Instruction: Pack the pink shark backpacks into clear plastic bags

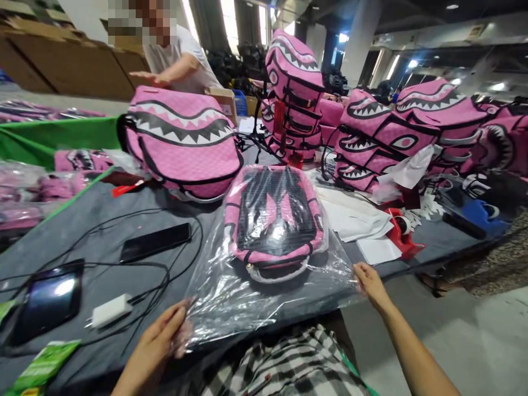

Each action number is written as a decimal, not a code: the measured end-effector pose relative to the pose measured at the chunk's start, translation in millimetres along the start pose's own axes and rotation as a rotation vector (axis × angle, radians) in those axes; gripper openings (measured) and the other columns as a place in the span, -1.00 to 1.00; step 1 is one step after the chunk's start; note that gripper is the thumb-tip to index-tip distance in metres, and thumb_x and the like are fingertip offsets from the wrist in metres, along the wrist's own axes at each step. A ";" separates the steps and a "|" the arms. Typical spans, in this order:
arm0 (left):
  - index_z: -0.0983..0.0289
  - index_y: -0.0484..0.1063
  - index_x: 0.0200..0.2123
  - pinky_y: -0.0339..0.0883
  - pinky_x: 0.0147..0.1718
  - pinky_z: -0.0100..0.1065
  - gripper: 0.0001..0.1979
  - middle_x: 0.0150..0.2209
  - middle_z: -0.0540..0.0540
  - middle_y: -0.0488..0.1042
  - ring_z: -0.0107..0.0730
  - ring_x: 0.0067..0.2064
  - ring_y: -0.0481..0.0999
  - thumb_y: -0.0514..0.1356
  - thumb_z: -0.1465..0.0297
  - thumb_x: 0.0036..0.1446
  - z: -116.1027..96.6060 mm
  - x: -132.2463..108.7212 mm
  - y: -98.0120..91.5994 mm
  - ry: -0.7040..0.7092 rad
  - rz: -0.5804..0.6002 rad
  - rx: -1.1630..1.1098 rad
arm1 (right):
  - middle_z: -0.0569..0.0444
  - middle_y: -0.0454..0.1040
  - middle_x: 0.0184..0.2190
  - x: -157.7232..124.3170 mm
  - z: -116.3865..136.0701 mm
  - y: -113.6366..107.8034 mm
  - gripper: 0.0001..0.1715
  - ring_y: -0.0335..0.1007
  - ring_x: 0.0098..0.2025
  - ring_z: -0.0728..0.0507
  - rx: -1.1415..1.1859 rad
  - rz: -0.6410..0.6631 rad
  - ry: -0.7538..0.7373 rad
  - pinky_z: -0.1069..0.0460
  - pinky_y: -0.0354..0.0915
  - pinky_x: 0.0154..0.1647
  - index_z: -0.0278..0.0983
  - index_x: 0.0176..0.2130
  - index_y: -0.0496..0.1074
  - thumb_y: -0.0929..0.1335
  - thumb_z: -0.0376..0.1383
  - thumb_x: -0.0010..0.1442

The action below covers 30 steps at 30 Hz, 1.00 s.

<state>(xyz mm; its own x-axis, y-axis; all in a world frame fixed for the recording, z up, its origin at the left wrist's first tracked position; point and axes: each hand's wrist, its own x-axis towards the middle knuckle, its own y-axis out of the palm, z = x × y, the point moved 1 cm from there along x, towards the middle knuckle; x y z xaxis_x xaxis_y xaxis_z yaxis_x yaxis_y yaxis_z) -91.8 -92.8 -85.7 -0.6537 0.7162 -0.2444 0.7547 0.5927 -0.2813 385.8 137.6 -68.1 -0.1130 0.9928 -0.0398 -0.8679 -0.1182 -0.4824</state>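
Head view shows a pink-and-black backpack (275,220) lying inside a clear plastic bag (231,311) at the middle of the tabletop (101,280), its dark panel facing up and its white-wrapped handle toward the person. The left hand (165,330) grips the bag's near left corner, the fingers closed around bunched plastic; the right hand (371,283) pinches the near right corner, its fingers pressed together on the thin edge. Between them the plastic spreads out past the near edge of the tabletop. Left of the backpack lie a phone (155,242), a tablet (49,300), a white charger (111,311) and a green packet (44,366), with black cables running among them. A large pink bag (183,137) stands behind, just to the left, and a stack of pink bags (295,104) rises farther back. On the right, white paper (377,252) lies beside a red tape dispenser (402,236). Across the tabletop stands a co-worker (181,63).
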 end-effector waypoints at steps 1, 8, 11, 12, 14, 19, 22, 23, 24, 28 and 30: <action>0.25 0.48 0.02 0.38 -0.59 -0.33 -0.27 -0.60 -0.07 0.45 -0.30 -0.60 0.43 0.17 -0.20 0.01 3.6 0.8 -6.4 0.060 0.010 0.036 | 0.14 0.41 -0.58 -5.5 -3.8 -4.7 -0.37 0.36 -0.61 -0.11 -0.087 -0.073 -0.113 0.01 0.31 -0.63 -0.22 -0.27 0.39 0.31 0.28 0.15; 0.01 0.48 0.13 0.19 0.31 -0.19 -0.64 0.14 0.03 0.56 -0.26 0.22 0.47 0.06 0.40 0.36 15.2 8.2 -28.1 1.251 0.021 0.883 | 0.02 0.64 -0.14 -33.5 -8.3 -26.2 -0.79 0.59 -0.10 -0.16 -0.374 -0.062 -0.891 -0.06 0.49 0.01 -0.06 -0.09 0.60 0.39 -0.26 0.30; 0.01 0.46 0.17 0.24 0.26 -0.30 -0.60 0.07 -0.01 0.61 -0.38 0.14 0.53 0.02 0.43 0.39 13.3 13.9 -23.6 1.275 0.220 0.793 | -0.01 0.66 -0.22 -24.3 -0.1 -30.0 -0.73 0.60 -0.17 -0.19 -0.175 0.079 -0.639 -0.07 0.52 -0.04 -0.11 -0.18 0.65 0.37 -0.09 0.33; 0.03 0.48 0.14 0.31 0.21 -0.32 -0.63 0.02 0.00 0.63 -0.38 0.08 0.57 0.02 0.38 0.40 12.6 15.4 -22.8 1.183 0.235 0.709 | -0.03 0.66 -0.25 -20.2 2.4 -29.8 -0.65 0.61 -0.19 -0.21 -0.108 0.100 -0.523 -0.07 0.52 -0.07 -0.14 -0.22 0.66 0.38 0.00 0.29; 0.07 0.57 0.04 0.40 0.13 -0.31 -0.65 -0.04 0.03 0.66 -0.33 0.00 0.62 0.02 0.27 0.40 11.5 16.0 -21.7 0.949 0.208 0.530 | -0.07 0.66 -0.28 -12.9 7.4 -24.9 -0.50 0.60 -0.20 -0.25 0.028 0.064 -0.342 -0.09 0.52 -0.11 -0.19 -0.32 0.66 0.42 0.16 0.17; 0.16 0.67 -0.21 0.47 0.08 -0.20 -0.46 -0.15 0.13 0.68 -0.13 -0.01 0.62 0.05 -0.09 0.26 -3.5 5.5 -6.0 0.562 0.112 0.208 | 0.00 0.56 -0.47 4.8 25.8 13.0 -0.32 0.49 -0.37 -0.16 0.379 -0.322 -0.249 -0.03 0.45 -0.29 -0.22 -0.44 0.48 0.36 0.32 0.10; 0.22 0.62 -0.26 0.55 -0.25 -0.25 -0.36 -0.48 0.07 0.61 -0.19 -0.36 0.62 0.09 -0.22 0.13 -21.1 8.4 13.4 0.366 -0.041 0.040 | 0.18 0.31 -0.65 20.1 36.7 33.5 -0.26 0.23 -0.59 -0.05 0.268 -0.510 -0.212 0.06 0.27 -0.53 -0.20 -0.47 0.33 0.25 0.39 0.14; 0.23 0.59 -0.24 0.52 -0.38 -0.27 -0.35 -0.57 0.02 0.53 -0.23 -0.47 0.56 0.10 -0.24 0.09 -26.5 12.4 19.9 0.311 -0.071 -0.008 | 0.20 0.25 -0.68 25.5 38.8 37.4 -0.22 0.18 -0.62 -0.04 0.194 -0.512 -0.192 0.06 0.21 -0.57 -0.19 -0.48 0.31 0.21 0.44 0.12; 0.23 0.55 -0.21 0.46 -0.48 -0.28 -0.34 -0.62 -0.03 0.47 -0.27 -0.55 0.49 0.11 -0.25 0.06 -31.5 17.4 25.9 0.273 -0.088 -0.033 | 0.21 0.22 -0.68 30.3 39.7 39.7 -0.17 0.16 -0.63 -0.04 0.126 -0.486 -0.174 0.05 0.19 -0.58 -0.19 -0.48 0.31 0.18 0.48 0.08; 0.23 0.52 -0.11 0.44 -0.28 -0.15 -0.40 -0.38 0.10 0.60 -0.17 -0.38 0.57 -0.01 -0.14 0.21 -53.7 30.2 47.3 0.475 -0.271 0.258 | 0.21 0.20 -0.70 39.0 35.8 38.9 -0.09 0.17 -0.64 -0.07 0.018 -0.363 -0.141 0.02 0.17 -0.58 -0.20 -0.46 0.35 0.14 0.55 -0.01; 0.23 0.51 -0.05 0.32 0.01 -0.04 -0.49 -0.14 0.20 0.62 -0.10 -0.12 0.58 -0.04 0.00 0.33 -70.1 24.1 65.2 0.748 -0.364 0.476 | 0.21 0.21 -0.69 37.1 34.4 36.4 -0.10 0.16 -0.63 -0.07 0.018 -0.350 -0.147 0.02 0.17 -0.57 -0.20 -0.44 0.36 0.15 0.53 0.03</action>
<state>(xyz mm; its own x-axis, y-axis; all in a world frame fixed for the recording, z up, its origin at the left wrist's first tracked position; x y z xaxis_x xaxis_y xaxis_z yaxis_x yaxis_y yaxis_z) -54.3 -11.0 -45.0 -0.5136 0.6653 0.5419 0.3027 0.7314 -0.6110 333.4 169.5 -57.0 0.1250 0.9597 0.2515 -0.8747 0.2263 -0.4286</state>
